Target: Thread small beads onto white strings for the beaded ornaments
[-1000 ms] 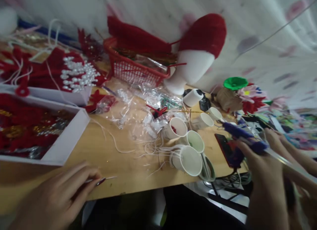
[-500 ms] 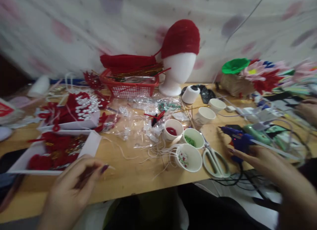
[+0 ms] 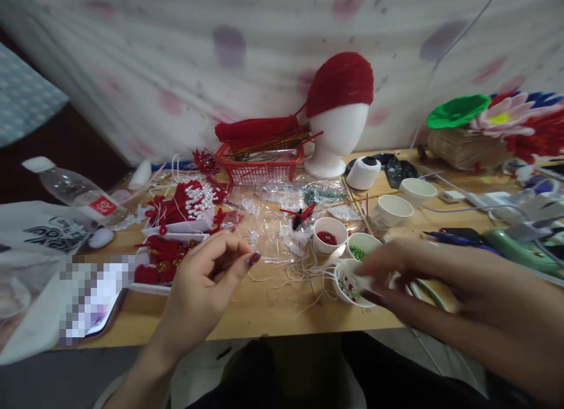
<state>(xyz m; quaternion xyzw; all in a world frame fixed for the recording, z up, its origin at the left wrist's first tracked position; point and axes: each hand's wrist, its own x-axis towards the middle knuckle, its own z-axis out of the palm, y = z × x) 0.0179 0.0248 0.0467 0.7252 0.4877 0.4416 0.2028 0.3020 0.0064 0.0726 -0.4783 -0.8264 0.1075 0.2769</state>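
My left hand [image 3: 215,280] is raised over the table's front left, closed with thumb and fingertips pinched together. What it pinches, if anything, is too small to make out. Smeared by motion, my right hand [image 3: 427,285] hangs over the paper cup with white, red and green beads [image 3: 348,290], its thumb and fingers pointing left. Behind that cup stand one with green beads [image 3: 359,250] and one with dark red beads [image 3: 328,240]. Scissors are mostly hidden under my right hand. A blue glue gun [image 3: 458,240] lies beyond my right hand, partly covered.
White boxes [image 3: 154,288] of red ornaments and a phone [image 3: 99,312] lie left, near a plastic bottle [image 3: 74,191]. Behind are a red basket [image 3: 262,173] and a foam head [image 3: 339,130] with a red cap. Felt flowers [image 3: 502,118] and cables stand right.
My right hand has left the glue gun and moved left over the bead cups. My left hand has come further right, still pinched. The view has turned left.
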